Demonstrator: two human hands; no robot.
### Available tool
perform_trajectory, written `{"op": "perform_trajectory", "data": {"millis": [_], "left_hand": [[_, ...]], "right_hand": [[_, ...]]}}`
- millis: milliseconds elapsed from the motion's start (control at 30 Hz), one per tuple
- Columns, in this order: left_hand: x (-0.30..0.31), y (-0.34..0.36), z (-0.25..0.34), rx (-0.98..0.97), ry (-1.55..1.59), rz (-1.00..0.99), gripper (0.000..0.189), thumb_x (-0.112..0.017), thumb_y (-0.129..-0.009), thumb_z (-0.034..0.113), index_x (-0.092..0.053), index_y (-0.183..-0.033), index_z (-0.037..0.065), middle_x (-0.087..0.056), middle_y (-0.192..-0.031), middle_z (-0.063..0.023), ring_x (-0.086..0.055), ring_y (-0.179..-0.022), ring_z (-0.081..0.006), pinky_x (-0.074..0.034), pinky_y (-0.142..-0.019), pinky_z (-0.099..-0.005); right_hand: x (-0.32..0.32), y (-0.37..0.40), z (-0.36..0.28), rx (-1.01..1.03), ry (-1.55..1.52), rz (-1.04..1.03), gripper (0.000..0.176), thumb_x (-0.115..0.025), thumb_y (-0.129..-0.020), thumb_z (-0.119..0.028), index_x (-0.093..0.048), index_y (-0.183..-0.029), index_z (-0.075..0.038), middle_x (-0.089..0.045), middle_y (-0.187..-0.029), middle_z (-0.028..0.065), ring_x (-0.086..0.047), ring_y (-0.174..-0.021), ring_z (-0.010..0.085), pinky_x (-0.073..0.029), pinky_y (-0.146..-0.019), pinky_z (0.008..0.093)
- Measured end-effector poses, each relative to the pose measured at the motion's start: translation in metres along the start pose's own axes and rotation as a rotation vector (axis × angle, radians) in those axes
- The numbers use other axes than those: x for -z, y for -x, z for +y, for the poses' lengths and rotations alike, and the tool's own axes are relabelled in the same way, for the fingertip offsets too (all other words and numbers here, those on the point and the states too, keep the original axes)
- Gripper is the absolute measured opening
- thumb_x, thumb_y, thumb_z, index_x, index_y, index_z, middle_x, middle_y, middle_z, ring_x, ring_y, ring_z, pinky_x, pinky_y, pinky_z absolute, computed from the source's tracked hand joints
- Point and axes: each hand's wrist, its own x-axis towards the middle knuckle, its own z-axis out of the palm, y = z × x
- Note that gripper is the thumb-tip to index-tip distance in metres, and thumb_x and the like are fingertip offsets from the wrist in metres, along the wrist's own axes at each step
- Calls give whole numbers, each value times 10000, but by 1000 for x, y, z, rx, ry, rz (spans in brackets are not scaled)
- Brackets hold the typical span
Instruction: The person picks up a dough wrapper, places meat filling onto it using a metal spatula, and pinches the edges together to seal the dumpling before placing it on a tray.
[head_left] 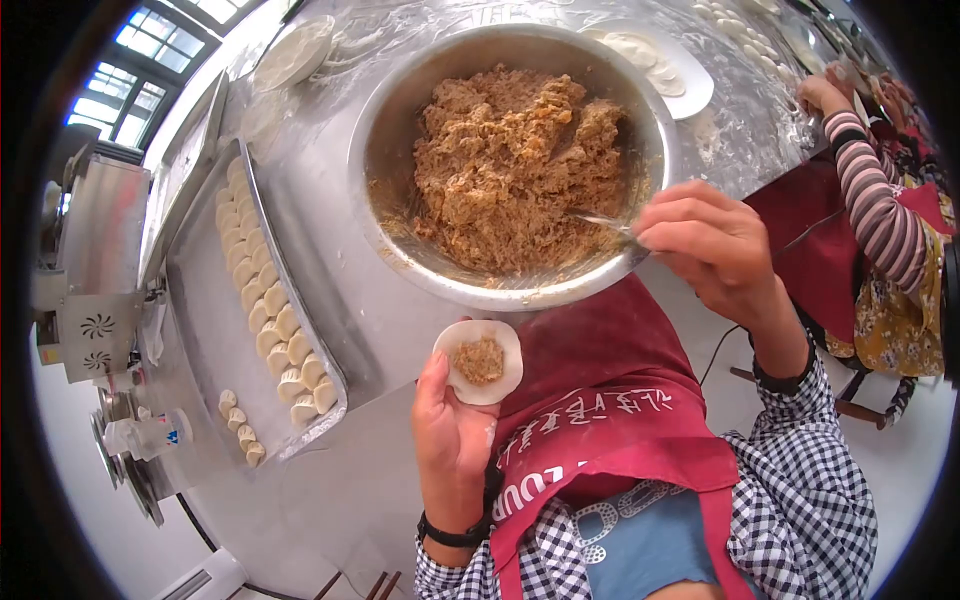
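Note:
My left hand [455,430] holds up a round white dough wrapper [505,376] below the bowl, its fingers mostly hidden behind it. A small mound of brown filling [479,360] lies in the middle of the wrapper. My right hand [710,245] is closed on the handle of a metal utensil [603,220] at the bowl's right rim. The utensil's tip is in the brown minced filling [520,160], which is heaped in a large steel bowl [372,225].
On the left, a metal tray [200,330] bears rows of folded dumplings [262,300]. A white plate with pale dough pieces [700,85] sits behind the bowl; another plate [293,55] is at the back left. A co-worker's striped sleeve [870,190] shows at right.

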Motion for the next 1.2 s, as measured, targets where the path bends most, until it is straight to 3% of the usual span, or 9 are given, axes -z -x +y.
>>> {"op": "perform_trajectory", "data": {"millis": [67,200,367,467,667,900,1000,1067,1200], "left_hand": [[3,4,0,21,10,-50,416,-396,-933,219,-362,-1270,-22,-465,-1251,-166,-457,-1169,-309,-392,-966,-496],[1,11,1,36,-2,-111,422,-403,-931,222,-357,-1273,-21,-465,-1250,-167,-467,-1157,-309,-392,-964,-498],[-13,21,6,59,-44,-220,423,-409,-931,233,-358,-1274,-9,-471,-1240,-171,-479,-1140,-299,-388,-968,-489],[-27,28,7,77,-19,-187,438,-404,-917,211,-346,-1268,-45,-472,-1228,-186,-484,-1134,-291,-403,-955,-446],[-22,32,8,116,-20,-210,459,-407,-923,236,-347,-1273,-55,-465,-1239,-179,-472,-1148,-255,-401,-953,-392],[-20,23,4,187,-20,-156,505,-474,-905,240,-331,-1291,-52,-461,-1248,-156,-482,-1139,-239,-407,-949,-371],[-20,22,2,160,-200,-202,527,-521,-878,243,-326,-1277,-40,-464,-1228,-165,-515,-1105,-253,-446,-935,-397],[-23,26,2,142,-324,-277,649,-652,-785,154,-321,-1307,-46,-482,-1222,-129,-504,-1104,-194,-426,-915,-311],[-30,30,4,88,-637,-293,680,-676,-732,93,-336,-1308,-32,-513,-1183,-115,-527,-1065,-183,-439,-877,-289]], "right_hand": [[-6,-1,6,130,172,-173,181,-680,-694,-63,-594,-847,-20,-622,-870,93,-598,-856,255,-482,-723,344],[-9,2,-4,115,166,-195,232,-696,-700,-138,-591,-857,-4,-621,-913,126,-582,-885,287,-473,-722,379],[-3,-2,-51,124,-51,-15,262,-695,-646,-111,-603,-875,-24,-615,-931,110,-590,-872,271,-488,-721,345],[-34,4,-61,231,-144,10,283,-698,-623,-97,-602,-881,-26,-606,-969,125,-594,-856,268,-498,-697,341],[-75,1,-63,166,-234,130,201,-669,-625,-70,-599,-809,-33,-602,-975,124,-593,-856,271,-503,-694,342],[-76,3,-56,142,-269,36,160,-672,-631,-80,-586,-755,-28,-603,-963,123,-590,-869,279,-503,-699,348],[-79,6,-56,132,-281,34,150,-670,-635,-90,-576,-735,-29,-604,-956,118,-589,-867,278,-503,-702,352],[-79,4,-59,134,-287,38,151,-669,-628,-94,-567,-721,-31,-604,-955,116,-590,-866,277,-503,-703,352],[-80,1,-59,174,-308,9,154,-661,-608,-98,-544,-687,-36,-601,-968,110,-589,-873,274,-502,-712,356]]}}
